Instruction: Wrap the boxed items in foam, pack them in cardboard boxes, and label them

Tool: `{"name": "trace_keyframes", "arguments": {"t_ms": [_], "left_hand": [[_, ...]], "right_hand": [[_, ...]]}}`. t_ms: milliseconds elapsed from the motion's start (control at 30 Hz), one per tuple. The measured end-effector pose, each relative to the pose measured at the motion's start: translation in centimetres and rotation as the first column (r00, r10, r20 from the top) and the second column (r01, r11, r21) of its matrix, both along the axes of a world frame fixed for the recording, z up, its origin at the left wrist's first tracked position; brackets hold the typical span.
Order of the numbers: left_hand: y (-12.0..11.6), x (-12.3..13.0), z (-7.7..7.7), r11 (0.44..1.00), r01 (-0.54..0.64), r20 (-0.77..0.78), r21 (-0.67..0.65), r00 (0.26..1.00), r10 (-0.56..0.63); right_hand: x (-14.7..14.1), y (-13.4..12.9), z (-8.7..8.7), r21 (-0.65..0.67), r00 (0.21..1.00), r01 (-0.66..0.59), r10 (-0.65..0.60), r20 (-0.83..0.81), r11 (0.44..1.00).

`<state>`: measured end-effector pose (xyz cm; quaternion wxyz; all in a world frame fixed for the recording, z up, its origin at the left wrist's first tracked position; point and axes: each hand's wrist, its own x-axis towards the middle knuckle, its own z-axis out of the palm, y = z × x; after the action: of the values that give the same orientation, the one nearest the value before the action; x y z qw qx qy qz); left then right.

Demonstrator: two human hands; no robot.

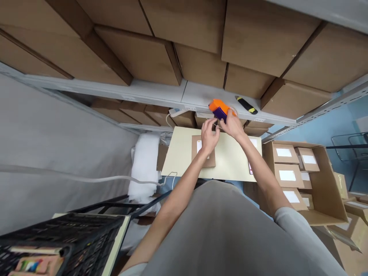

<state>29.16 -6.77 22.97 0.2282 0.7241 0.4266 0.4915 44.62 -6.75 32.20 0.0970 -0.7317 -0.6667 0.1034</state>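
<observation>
An orange tape dispenser [217,104] with a dark purple part is at the edge of the grey shelf, above the table. My right hand [231,123] is closed around its lower right side. Close beside it, my left hand [210,134] has bent fingers, with the fingertips near the purple part; whether they hold anything is too small to tell. Under my left hand and wrist, a flat brown cardboard box [209,161] with a white label lies on the cream table [230,168].
A black and yellow cutter [246,105] lies on the shelf [155,92], under rows of large cardboard boxes [198,63]. At the right, an open carton [330,184] holds several labelled boxes. White wrap [145,161] and a black crate [83,237] are at the left.
</observation>
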Motion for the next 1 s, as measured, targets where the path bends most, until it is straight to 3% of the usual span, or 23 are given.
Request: {"name": "trace_keyframes", "arguments": {"t_ms": [100, 200, 333, 467, 567, 667, 767, 833, 900, 1000], "left_hand": [[3.9, 0.0, 3.3, 1.000, -0.011, 0.024, -0.003, 1.000, 0.011], [5.4, -0.8, 4.4, 0.998, 0.011, 0.009, -0.055, 1.000, -0.011], [4.5, -2.6, 3.6, 0.995, 0.049, -0.039, -0.087, 0.998, -0.053], [2.7, -4.4, 0.8, 0.983, 0.073, -0.115, -0.170, 0.989, -0.093], [0.4, -5.6, -2.7, 0.961, 0.088, -0.194, -0.260, 0.971, -0.142], [-3.2, -6.8, -6.7, 0.931, 0.127, -0.284, -0.342, 0.931, -0.232], [-7.3, -7.8, -10.1, 0.894, 0.191, -0.374, -0.406, 0.858, -0.353], [-9.7, -8.2, -11.7, 0.863, 0.228, -0.423, -0.450, 0.797, -0.431], [-11.3, -8.5, -12.9, 0.836, 0.246, -0.459, -0.490, 0.742, -0.488], [-12.5, -8.7, -14.3, 0.816, 0.240, -0.491, -0.525, 0.698, -0.521]], "right_hand": [[-0.3, 5.4, 1.9, 0.051, 0.992, -0.112, 0.109, 0.062, 0.992], [-0.5, 10.0, 2.6, -0.057, 0.982, -0.105, 0.112, 0.150, 0.993], [-0.6, 13.5, 2.6, -0.130, 0.982, -0.065, 0.086, 0.167, 0.989], [0.1, 12.8, 0.2, 0.072, 0.992, -0.066, 0.058, 0.115, 0.995], [0.6, 7.9, -4.5, 0.251, 0.999, 0.054, -0.053, -0.010, 0.966], [0.2, -0.5, -11.2, 0.241, 0.958, 0.234, -0.181, -0.222, 0.942], [-1.6, -10.1, -17.5, 0.075, 0.860, 0.382, -0.325, -0.393, 0.921], [-3.3, -15.8, -20.5, -0.077, 0.782, 0.439, -0.423, -0.457, 0.895], [-4.9, -20.0, -22.4, -0.245, 0.708, 0.442, -0.503, -0.495, 0.863], [-7.0, -23.7, -24.1, -0.456, 0.607, 0.345, -0.565, -0.558, 0.821]]}}
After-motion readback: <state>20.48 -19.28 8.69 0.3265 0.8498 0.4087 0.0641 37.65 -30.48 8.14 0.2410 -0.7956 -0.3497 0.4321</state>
